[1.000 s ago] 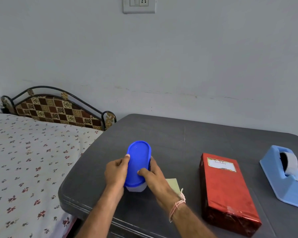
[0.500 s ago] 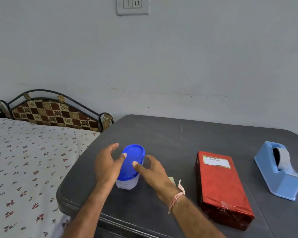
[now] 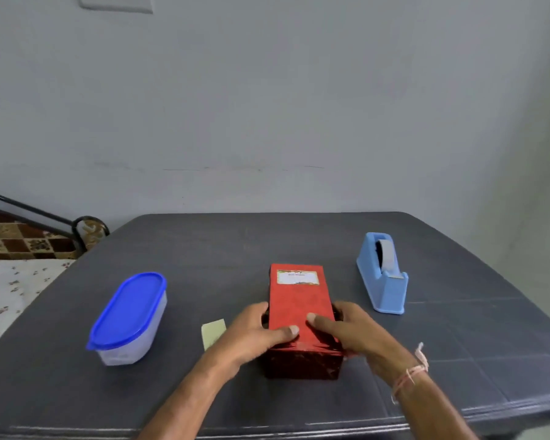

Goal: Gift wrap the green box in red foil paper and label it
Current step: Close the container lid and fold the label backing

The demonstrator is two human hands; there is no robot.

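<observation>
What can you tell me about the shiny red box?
The red box is a long block wrapped in shiny red foil paper, lying flat on the dark grey table. A white label with a coloured border sits on top near the far end; its words are too blurred to read. The left hand and right hand hold its near end, thumbs on top.

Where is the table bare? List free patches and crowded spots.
Free: far strip of table behind the red wrapped box; gap between blue-lidded container and box; right side past the tape dispenser. Crowded: near centre, where left hand and right hand grip the box beside a paper slip.
</observation>
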